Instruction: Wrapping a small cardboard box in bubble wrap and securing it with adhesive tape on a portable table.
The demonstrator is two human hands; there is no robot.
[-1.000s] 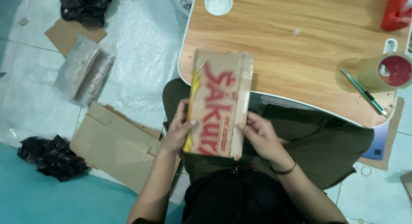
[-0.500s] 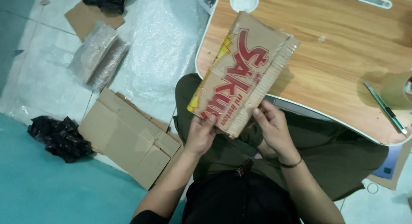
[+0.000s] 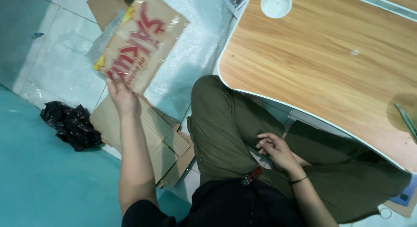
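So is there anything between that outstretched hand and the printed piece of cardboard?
Nothing visible. The left hand already touches the lower edge of the printed cardboard piece, held out over the bubble wrap and flattened cardboard boxes on the floor. The right hand rests on the person's lap, holding nothing.

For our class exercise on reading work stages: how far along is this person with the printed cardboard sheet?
Done: the cardboard sheet is off the wooden table. In hand: the left hand holds it by its lower edge over the bubble wrap and flattened boxes on the floor; the right hand rests empty on the thigh. Left: the sheet is not yet set down.
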